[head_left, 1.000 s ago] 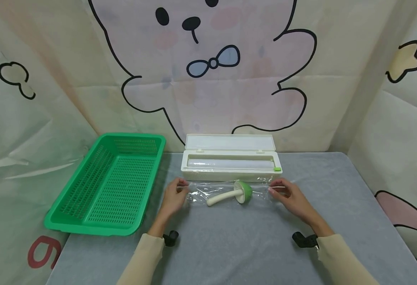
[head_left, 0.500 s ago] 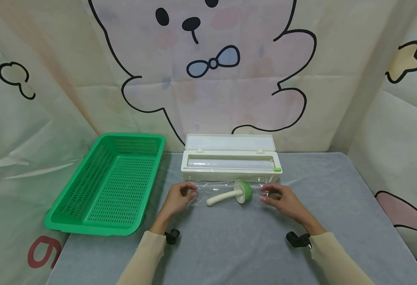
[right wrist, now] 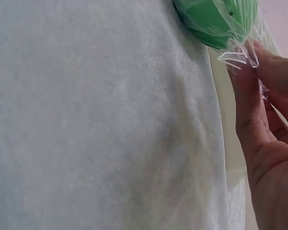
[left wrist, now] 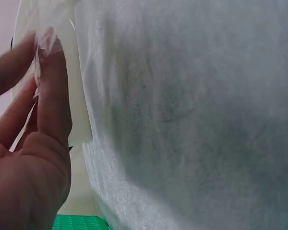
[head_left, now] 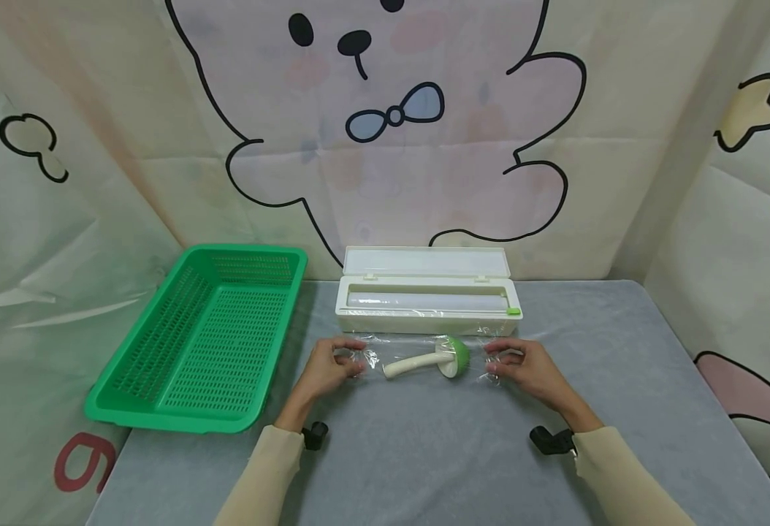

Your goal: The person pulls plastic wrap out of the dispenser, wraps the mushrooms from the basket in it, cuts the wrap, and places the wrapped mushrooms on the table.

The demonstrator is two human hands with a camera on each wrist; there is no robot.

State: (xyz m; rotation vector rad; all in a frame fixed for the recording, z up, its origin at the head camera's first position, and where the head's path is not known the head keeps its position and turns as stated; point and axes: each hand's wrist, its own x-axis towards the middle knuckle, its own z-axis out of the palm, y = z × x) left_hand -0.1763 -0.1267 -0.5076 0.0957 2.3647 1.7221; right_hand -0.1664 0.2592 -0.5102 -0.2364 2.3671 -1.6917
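Fingers (head_left: 348, 358) of left hand (head_left: 327, 369) and right hand (head_left: 528, 367) curled, each pinching one end of the clear wrap sheet (head_left: 418, 349); pinch confirmed in both wrist views. Sheet draped over the green-capped toy mushroom (head_left: 432, 359), lying on its side near the middle of the tabletop (head_left: 424, 453), just in front of the open white wrap dispenser (head_left: 427, 292) at the rear edge. Green basket (head_left: 204, 337) toward the left edge, well apart. Judged step: gathering the film ends inward around the mushroom, wrapping partly done. Next move, as judged: tucking both ends under or twisting them tight, keeping the film taut without rolling the mushroom.
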